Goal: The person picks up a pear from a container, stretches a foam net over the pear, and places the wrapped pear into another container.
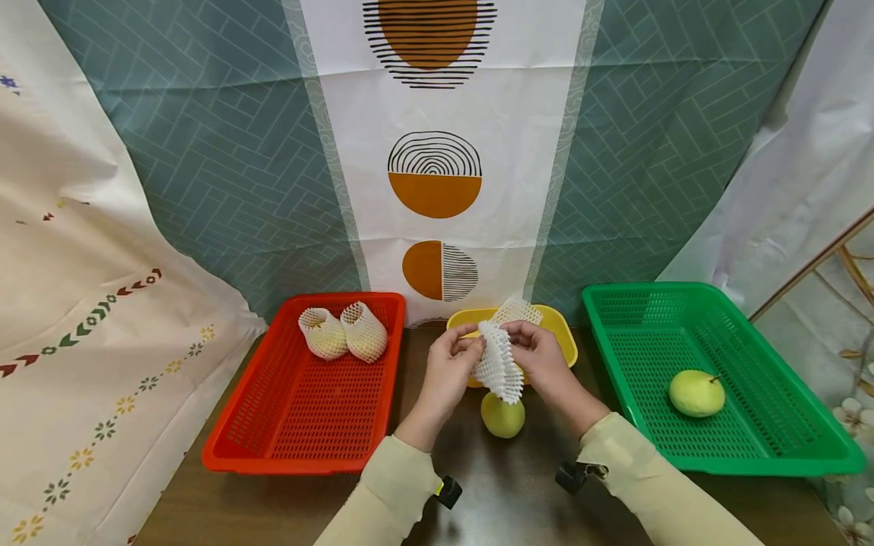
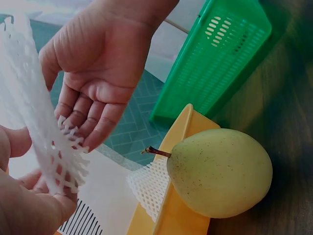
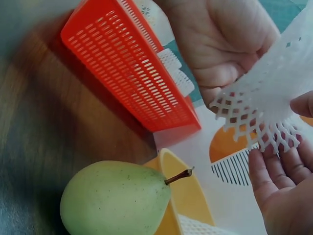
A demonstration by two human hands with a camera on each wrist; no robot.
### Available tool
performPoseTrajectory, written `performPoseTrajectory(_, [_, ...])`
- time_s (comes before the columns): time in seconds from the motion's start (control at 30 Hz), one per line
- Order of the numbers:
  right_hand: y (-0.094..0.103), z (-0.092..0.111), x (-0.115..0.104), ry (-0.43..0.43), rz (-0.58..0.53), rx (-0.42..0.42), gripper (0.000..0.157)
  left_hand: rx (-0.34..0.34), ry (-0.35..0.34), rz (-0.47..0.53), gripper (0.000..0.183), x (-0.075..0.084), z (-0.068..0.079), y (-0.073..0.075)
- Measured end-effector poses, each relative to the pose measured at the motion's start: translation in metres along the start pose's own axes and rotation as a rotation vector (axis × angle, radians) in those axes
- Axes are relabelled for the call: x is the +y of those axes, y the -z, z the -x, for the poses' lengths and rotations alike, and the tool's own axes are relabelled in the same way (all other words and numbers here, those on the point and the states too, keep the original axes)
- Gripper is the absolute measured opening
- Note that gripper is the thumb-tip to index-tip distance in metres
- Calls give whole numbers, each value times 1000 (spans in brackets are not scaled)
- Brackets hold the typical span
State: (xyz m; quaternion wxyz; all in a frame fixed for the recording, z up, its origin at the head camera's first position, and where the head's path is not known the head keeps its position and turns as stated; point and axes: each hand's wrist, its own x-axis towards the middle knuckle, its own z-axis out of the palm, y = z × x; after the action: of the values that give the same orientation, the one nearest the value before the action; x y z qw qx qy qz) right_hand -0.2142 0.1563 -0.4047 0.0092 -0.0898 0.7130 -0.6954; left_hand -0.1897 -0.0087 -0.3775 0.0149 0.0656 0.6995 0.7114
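Observation:
Both hands hold a white foam fruit net [image 1: 501, 365] above the table, in front of the yellow basket. My left hand [image 1: 445, 371] pinches its left side between thumb and fingers. On the other side, my right hand [image 1: 546, 364] grips the net too, with the thumb against the mesh in the right wrist view. The net hangs loose and flattened, its scalloped edge spread in both wrist views. Just below it a bare yellow-green pear [image 1: 503, 418] stands on the table, stem up, close to the yellow basket [image 1: 566, 334].
To the left, a red basket [image 1: 300, 464] holds two pears [image 1: 364, 337] in foam nets. A green basket [image 1: 744, 464] at the right contains one bare pear [image 1: 696, 393]. More white foam netting [image 1: 517, 309] lies in the yellow basket. Patterned curtain [image 1: 437, 114] hangs behind.

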Motion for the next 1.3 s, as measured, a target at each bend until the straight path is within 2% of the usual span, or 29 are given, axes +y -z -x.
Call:
performPoseTrajectory(0.17, [3,1,0,-52,-30,-57,35,61,-34,0,28,-2,0,2])
performPoseTrajectory(0.3, [3,3,-2,-90,-6,-93,34,92,-52,9,28,-3,0,3])
performPoseTrajectory(0.47, [4,5,-5,-149,13,-52,38,113,-44,16,26,-6,0,4])
performPoseTrajectory(0.53, [5,6,-6,-163,-8,-31,40,110,-39,13,27,-17,-4,4])
performPoseTrajectory(0.7, [8,10,-5,-128,-85,-39,41,17,8,12,26,-38,-12,6])
performPoseTrajectory(0.77, [9,12,-4,-111,-111,-67,41,-5,30,23,23,-38,-10,7])
performPoseTrajectory(0.93, [11,17,1,-114,-194,-129,42,24,113,168,19,-42,-12,5])
performPoseTrajectory(1.07, [13,22,9,-168,-230,-153,43,45,190,302,20,-47,-14,2])
performPoseTrajectory(1.17, [14,25,15,-212,-250,-157,41,53,232,332,20,-52,-13,-1])
performPoseTrajectory(1.3, [14,28,24,-257,-243,-129,35,67,265,314,22,-58,-10,-5])
